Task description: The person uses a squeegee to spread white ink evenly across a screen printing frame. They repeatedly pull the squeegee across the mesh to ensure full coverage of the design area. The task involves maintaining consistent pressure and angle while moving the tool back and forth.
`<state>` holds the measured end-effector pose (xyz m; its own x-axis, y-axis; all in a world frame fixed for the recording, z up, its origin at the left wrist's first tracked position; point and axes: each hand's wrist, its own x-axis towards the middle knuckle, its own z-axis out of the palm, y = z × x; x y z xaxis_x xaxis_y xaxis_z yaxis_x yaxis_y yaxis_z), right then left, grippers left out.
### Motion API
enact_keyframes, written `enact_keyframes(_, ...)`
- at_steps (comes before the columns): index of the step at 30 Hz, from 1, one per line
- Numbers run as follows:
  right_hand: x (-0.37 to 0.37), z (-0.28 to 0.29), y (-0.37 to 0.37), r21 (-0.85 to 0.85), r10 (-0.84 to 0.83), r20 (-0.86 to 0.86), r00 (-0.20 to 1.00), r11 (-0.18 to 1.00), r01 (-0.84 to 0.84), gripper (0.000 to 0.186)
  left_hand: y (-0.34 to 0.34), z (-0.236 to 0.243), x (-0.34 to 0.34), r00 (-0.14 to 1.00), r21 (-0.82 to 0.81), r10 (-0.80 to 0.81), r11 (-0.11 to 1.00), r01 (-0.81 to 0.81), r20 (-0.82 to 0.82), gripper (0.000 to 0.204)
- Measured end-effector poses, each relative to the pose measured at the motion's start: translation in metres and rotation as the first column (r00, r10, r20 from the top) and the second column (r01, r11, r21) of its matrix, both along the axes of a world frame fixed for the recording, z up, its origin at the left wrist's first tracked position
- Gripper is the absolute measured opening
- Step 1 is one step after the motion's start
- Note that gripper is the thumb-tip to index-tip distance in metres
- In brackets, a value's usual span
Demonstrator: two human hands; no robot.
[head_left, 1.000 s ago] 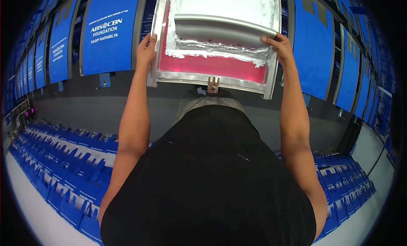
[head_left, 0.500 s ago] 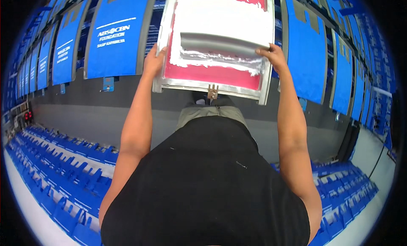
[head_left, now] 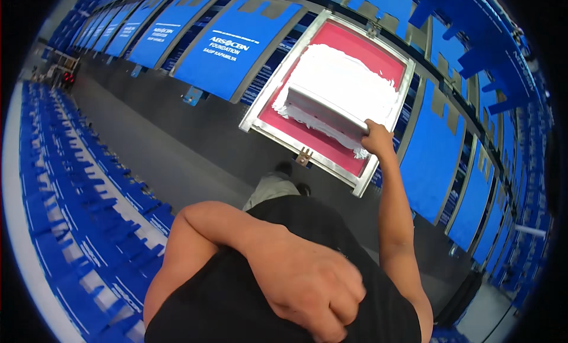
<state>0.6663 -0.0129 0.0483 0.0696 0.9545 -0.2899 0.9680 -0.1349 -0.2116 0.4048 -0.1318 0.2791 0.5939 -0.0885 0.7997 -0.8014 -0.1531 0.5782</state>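
My right hand (head_left: 378, 139) is closed on the right rail of a metal-edged screen printing frame (head_left: 277, 139), its thumb side by the squeegee's end. The long grey squeegee (head_left: 328, 111) lies across the pink mesh, against a thick spread of white ink (head_left: 343, 77). A small metal hinge clip (head_left: 304, 156) sits on the frame's near edge. My left hand (head_left: 313, 287) is drawn up before my chest, away from the frame. Its fingers are curled into a loose fist; nothing shows in it, and the palm is hidden.
Blue printed fabric panels (head_left: 239, 44) lie on boards in a row left of the frame; more blue panels (head_left: 432, 154) lie to the right. Racks hung with blue pieces (head_left: 65, 225) line the lower left. The grey floor (head_left: 177, 154) runs between.
My left hand has let go of the frame's left rail and come back to my chest. The view has turned, so the frame appears tilted. My right hand stays at the right rail.
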Motion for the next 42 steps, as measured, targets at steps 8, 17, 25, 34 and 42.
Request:
enact_keyframes(8, 0.050, -0.066, -0.010, 0.027, 0.043, 0.012, 0.999, 0.999, -0.043, 0.066, -0.072, -0.007, 0.018, 0.867, -0.779, 0.498, 0.538, -0.323, -0.016, 0.019)
enact_keyframes(17, 0.032, -0.075, -0.007, 0.136, 0.108, -0.039, 0.993, 0.985, -0.102, 0.063, -0.104, -0.030, 0.022, 0.933, -0.914, 0.336, 0.405, -0.019, 0.130, 0.040)
enact_keyframes(25, 0.011, -0.047, 0.025, 0.084, 0.002, -0.066, 0.998, 0.996, 0.003, 0.057, -0.047, -0.045, -0.027, 0.935, -0.926, 0.244, 0.338, 0.168, 0.258, 0.059)
enact_keyframes(34, 0.016, -0.028, 0.003, 0.030, -0.213, 0.128, 0.969, 0.977, 0.210, 0.043, 0.076, -0.057, -0.073, 0.878, -0.771, -0.002, 0.479, 0.421, 0.478, 0.075)
enact_keyframes(42, -0.055, -0.037, -0.044, -0.015, -0.354, 0.088, 0.931, 0.934, 0.356, 0.037, 0.088, -0.093, -0.156, 0.828, -0.523, -0.451, 0.642, 0.560, 0.333, 0.051)
